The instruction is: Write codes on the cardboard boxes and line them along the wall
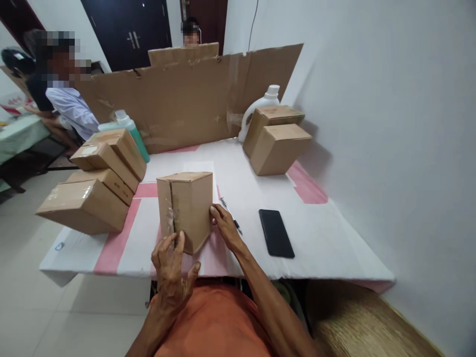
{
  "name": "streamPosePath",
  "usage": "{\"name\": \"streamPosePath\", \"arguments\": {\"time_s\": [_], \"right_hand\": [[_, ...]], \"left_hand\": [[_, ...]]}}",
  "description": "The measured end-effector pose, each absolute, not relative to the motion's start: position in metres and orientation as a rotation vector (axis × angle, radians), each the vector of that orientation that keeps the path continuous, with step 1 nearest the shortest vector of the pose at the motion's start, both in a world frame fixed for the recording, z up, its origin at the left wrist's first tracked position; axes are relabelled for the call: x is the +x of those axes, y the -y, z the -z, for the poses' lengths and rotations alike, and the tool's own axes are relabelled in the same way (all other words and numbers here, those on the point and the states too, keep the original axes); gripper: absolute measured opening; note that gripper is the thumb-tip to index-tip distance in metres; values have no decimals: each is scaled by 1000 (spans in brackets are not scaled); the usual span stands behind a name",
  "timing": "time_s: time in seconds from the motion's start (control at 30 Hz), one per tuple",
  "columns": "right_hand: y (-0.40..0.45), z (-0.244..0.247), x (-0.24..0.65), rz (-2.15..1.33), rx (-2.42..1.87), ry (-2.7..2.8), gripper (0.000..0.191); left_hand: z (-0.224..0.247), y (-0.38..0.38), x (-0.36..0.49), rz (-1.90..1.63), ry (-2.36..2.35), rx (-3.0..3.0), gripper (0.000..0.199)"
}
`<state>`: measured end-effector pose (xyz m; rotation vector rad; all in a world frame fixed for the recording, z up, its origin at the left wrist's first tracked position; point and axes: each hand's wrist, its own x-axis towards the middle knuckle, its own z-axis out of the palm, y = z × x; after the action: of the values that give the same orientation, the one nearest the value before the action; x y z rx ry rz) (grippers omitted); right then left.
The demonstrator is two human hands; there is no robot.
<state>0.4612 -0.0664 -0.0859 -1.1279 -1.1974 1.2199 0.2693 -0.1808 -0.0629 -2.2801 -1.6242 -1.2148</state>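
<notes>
A closed brown cardboard box stands upright on the cloth-covered table in front of me, with a dark seam and clear tape on its left face. My left hand touches the lower part of that face with its fingertips, thumb spread away. At the box's right edge is my right hand, its thumb and fingers against the side. Just right of this hand lies a pen, and further right a black phone rests flat.
Several cardboard boxes stand at the left beside a green bottle. Two more boxes and a white jug are at the back right. A cardboard panel lines the rear; people sit beyond it.
</notes>
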Motion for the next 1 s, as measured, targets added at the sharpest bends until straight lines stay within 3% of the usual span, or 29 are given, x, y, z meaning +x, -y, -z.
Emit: {"name": "streamPosePath", "arguments": {"time_s": [0.33,0.67,0.83,1.0], "right_hand": [[75,99,457,-1461,-1091,1042,66],[73,116,461,-1644,-1104,807,76],[76,107,464,-1630,-1063,818,69],[76,61,473,-1439,-1029,952,58]], "left_hand": [[45,135,262,1246,1536,-2361,92],[48,102,241,1340,1641,-2344,94],[59,93,228,1365,1777,-2438,91],[34,84,224,1504,1804,-2267,77]]}}
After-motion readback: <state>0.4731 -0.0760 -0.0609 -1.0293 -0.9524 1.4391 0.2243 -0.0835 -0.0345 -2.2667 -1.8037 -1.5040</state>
